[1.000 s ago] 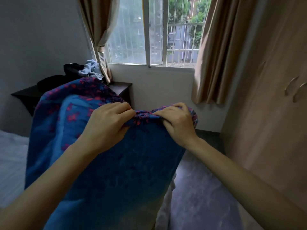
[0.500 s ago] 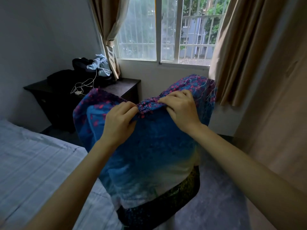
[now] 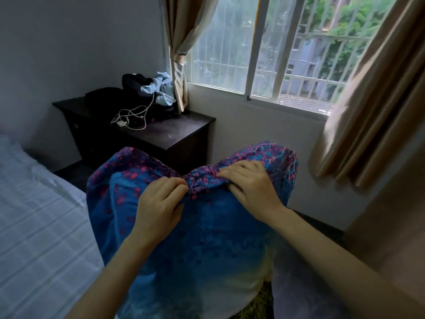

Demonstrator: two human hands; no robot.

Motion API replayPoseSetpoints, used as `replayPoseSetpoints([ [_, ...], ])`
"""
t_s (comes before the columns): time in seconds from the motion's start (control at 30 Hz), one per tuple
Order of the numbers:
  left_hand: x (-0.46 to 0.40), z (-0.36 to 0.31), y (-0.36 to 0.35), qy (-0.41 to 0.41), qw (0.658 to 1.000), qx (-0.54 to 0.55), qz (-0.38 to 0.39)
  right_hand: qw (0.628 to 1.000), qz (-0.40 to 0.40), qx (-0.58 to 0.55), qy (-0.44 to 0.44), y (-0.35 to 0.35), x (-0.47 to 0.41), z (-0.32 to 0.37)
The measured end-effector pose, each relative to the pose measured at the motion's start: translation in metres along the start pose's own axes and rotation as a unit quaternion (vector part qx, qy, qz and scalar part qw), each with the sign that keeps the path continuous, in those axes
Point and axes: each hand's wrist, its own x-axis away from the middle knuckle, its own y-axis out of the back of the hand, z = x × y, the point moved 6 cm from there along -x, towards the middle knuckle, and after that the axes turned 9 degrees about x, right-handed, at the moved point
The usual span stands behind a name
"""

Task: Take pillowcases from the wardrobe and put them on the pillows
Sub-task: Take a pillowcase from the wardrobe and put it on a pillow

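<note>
Both hands hold the top edge of a blue pillowcase [image 3: 207,238] with pink and purple flowers, bunched up between them. The left hand [image 3: 158,203] has its fingers curled tight on the cloth, and the right hand [image 3: 250,192] pinches the same bunched edge just beside it. The pillowcase hangs down from the two hands and looks full and puffy, so a pillow seems to be inside, but the pillow itself is hidden. The bottom of the cloth turns pale yellow.

To the left of the hands and lower down is a bed [image 3: 39,226] with a light striped sheet. Behind the hands stands a dark nightstand [image 3: 179,137]. On it lie a white cable [image 3: 133,116] and a pile of dark and light blue clothes [image 3: 149,88]. Above the hands is a barred window [image 3: 271,47] with tan curtains [image 3: 377,107] at each side. To the right of the hands is a tan wardrobe [image 3: 395,226]. The floor [image 3: 305,284] under the right arm is grey.
</note>
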Motion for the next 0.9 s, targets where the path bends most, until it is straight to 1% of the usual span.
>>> replayPoseSetpoints([
  [0.07, -0.001, 0.014, -0.013, 0.01, 1.0, -0.015, 0.009, 0.998, 0.048, -0.014, 0.021, -0.024, -0.009, -0.015],
  [0.17, -0.01, 0.036, -0.034, 0.034, 0.999, -0.033, 0.027, 0.988, 0.145, -0.037, 0.03, -0.061, -0.025, -0.044],
  [0.23, -0.015, 0.045, -0.049, 0.042, 0.997, -0.039, 0.044, 0.968, 0.241, -0.057, 0.032, -0.087, -0.036, -0.064],
  [0.3, -0.019, 0.051, -0.064, 0.043, 0.996, -0.044, 0.065, 0.938, 0.338, -0.061, 0.047, -0.109, -0.049, -0.079],
  [0.33, -0.021, 0.053, -0.072, 0.043, 0.995, -0.048, 0.073, 0.926, 0.369, -0.05, 0.062, -0.118, -0.056, -0.084],
  [0.4, -0.025, 0.058, -0.085, 0.049, 0.994, -0.055, 0.084, 0.911, 0.4, -0.029, 0.094, -0.134, -0.068, -0.091],
  [0.5, -0.029, 0.064, -0.106, 0.059, 0.992, -0.061, 0.093, 0.904, 0.404, -0.06, 0.125, -0.155, -0.07, -0.1],
  [0.67, -0.04, 0.067, -0.159, 0.066, 0.983, -0.094, 0.145, 0.908, 0.383, -0.115, 0.128, -0.193, -0.053, -0.139],
  [0.77, -0.061, 0.07, -0.197, 0.096, 0.97, -0.127, 0.186, 0.918, 0.351, -0.133, 0.124, -0.216, -0.052, -0.18],
  [0.83, -0.079, 0.072, -0.213, 0.108, 0.962, -0.13, 0.214, 0.927, 0.321, -0.15, 0.12, -0.22, -0.058, -0.202],
  [0.9, -0.098, 0.075, -0.224, 0.125, 0.957, -0.144, 0.22, 0.931, 0.285, -0.19, 0.122, -0.219, -0.068, -0.223],
])
